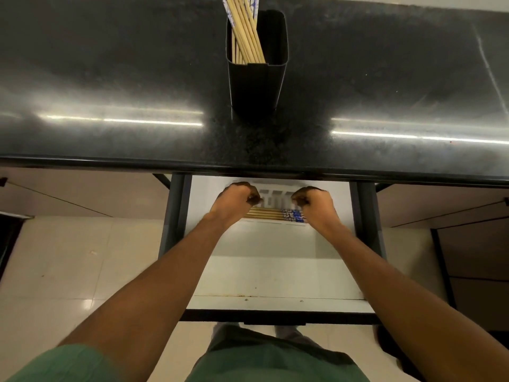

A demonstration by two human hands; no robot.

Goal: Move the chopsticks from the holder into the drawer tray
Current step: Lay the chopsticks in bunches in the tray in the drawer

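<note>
My left hand and right hand curled over tray, chopsticks between them; blurry, couldn't tell if I gripped any. Needed ends aligned, laid flat.

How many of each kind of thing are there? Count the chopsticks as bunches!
Holder: 1
Tray: 1
Drawer: 1
Hands: 2, left hand and right hand
Chopstick bunches: 2, holder bunch and tray bunch
Total: 7
</note>
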